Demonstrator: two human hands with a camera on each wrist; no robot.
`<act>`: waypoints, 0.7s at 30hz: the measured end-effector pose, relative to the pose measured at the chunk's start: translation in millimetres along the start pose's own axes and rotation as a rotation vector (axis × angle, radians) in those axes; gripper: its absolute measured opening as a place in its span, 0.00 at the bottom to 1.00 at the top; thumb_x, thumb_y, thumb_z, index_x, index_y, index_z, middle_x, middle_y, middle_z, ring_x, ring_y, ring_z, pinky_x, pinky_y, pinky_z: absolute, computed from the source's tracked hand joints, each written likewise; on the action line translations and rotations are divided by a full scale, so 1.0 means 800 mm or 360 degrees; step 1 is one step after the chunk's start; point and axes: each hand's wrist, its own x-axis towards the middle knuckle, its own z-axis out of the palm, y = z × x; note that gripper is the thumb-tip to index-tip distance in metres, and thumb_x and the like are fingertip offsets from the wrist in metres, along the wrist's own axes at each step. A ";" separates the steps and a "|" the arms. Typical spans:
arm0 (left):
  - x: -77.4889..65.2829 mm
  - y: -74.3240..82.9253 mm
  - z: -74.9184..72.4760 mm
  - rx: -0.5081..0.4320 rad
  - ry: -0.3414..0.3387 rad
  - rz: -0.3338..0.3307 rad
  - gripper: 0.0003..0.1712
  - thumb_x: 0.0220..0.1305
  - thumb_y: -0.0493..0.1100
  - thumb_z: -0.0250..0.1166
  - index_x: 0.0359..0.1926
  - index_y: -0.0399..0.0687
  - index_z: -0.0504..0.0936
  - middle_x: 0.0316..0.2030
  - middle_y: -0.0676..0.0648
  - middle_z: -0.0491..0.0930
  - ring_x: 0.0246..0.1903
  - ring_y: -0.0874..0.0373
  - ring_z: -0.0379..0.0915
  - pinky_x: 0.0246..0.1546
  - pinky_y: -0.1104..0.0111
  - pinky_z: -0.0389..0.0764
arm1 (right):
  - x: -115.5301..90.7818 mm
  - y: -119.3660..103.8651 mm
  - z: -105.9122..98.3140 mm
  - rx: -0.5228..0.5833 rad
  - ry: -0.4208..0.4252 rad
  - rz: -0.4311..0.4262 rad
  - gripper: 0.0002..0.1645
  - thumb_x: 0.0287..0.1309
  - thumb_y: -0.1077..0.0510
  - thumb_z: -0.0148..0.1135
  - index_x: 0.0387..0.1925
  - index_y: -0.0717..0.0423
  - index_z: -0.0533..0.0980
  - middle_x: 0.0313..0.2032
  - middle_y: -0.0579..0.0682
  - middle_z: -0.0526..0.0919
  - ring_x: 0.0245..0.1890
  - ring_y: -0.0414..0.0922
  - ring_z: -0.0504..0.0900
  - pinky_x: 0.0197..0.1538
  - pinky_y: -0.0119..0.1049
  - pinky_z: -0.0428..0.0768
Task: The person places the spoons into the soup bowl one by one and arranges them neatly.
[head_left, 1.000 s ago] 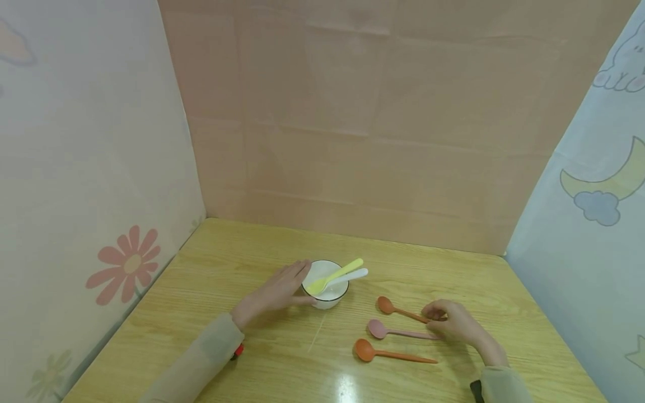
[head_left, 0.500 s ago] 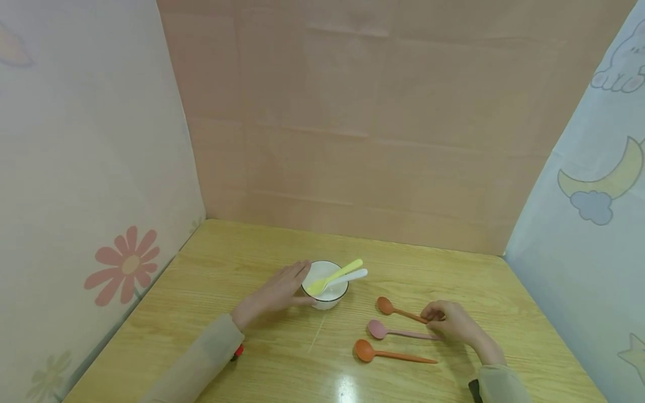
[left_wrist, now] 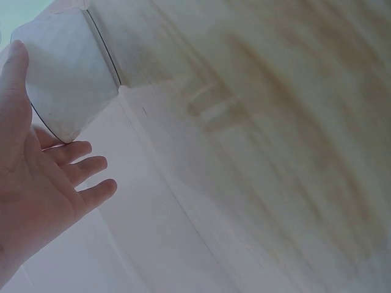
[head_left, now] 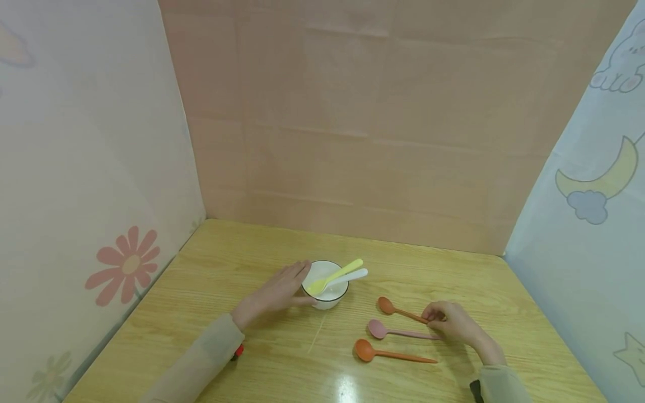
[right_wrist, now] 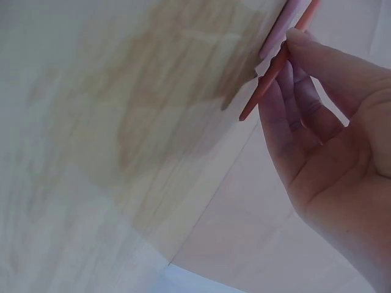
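Observation:
A small white bowl with a dark rim (head_left: 330,304) stands at the middle of the table. My left hand (head_left: 276,291) rests against its left side, fingers at the rim and thumb along the near wall. The left wrist view shows the thumb on the bowl (left_wrist: 70,67) and the other fingers extended. A yellow spoon (head_left: 347,270) and a white-handled utensil (head_left: 358,274) lean in the bowl. My right hand (head_left: 453,324) pinches the handle end of the farthest orange spoon (head_left: 386,305); its handle (right_wrist: 269,79) passes between thumb and fingers in the right wrist view.
Nearer me lie a pink spoon (head_left: 378,329) and another orange spoon (head_left: 365,351), bowls to the left. The wooden table (head_left: 227,246) meets a tan backdrop (head_left: 353,168), with patterned cloths on both sides. Something red and black (head_left: 238,351) shows beside the left sleeve.
My right fingers have drawn closer together on the far orange spoon's handle. The bowl, the left hand and the other spoons look unmoved.

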 end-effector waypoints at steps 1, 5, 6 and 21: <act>0.000 0.000 0.000 0.0000 -0.0001 -0.0001 0.56 0.65 0.67 0.60 0.77 0.35 0.49 0.77 0.35 0.51 0.76 0.38 0.49 0.75 0.44 0.56 | 0.000 -0.001 0.000 0.0001 -0.0001 -0.0004 0.06 0.54 0.67 0.69 0.34 0.58 0.81 0.30 0.47 0.83 0.30 0.32 0.76 0.34 0.26 0.76; 0.000 0.000 0.001 0.0008 0.0007 0.0006 0.56 0.65 0.67 0.60 0.77 0.34 0.49 0.77 0.35 0.51 0.76 0.38 0.49 0.74 0.44 0.56 | -0.001 -0.003 -0.002 -0.0009 0.0005 -0.0031 0.06 0.54 0.68 0.68 0.34 0.59 0.81 0.30 0.48 0.83 0.30 0.33 0.77 0.34 0.26 0.77; 0.000 -0.001 0.002 0.0013 0.0007 0.0007 0.56 0.65 0.67 0.60 0.77 0.34 0.49 0.77 0.35 0.51 0.76 0.38 0.49 0.74 0.44 0.56 | -0.001 -0.003 -0.002 -0.0014 0.0007 -0.0038 0.06 0.54 0.68 0.68 0.34 0.59 0.81 0.30 0.48 0.83 0.30 0.33 0.77 0.34 0.26 0.77; -0.001 -0.001 0.002 0.0053 0.0033 0.0024 0.55 0.65 0.67 0.60 0.77 0.34 0.49 0.76 0.35 0.53 0.76 0.39 0.51 0.74 0.45 0.58 | 0.001 -0.011 -0.015 -0.0097 0.0092 -0.0087 0.10 0.52 0.73 0.64 0.32 0.57 0.81 0.29 0.46 0.83 0.31 0.29 0.75 0.33 0.27 0.77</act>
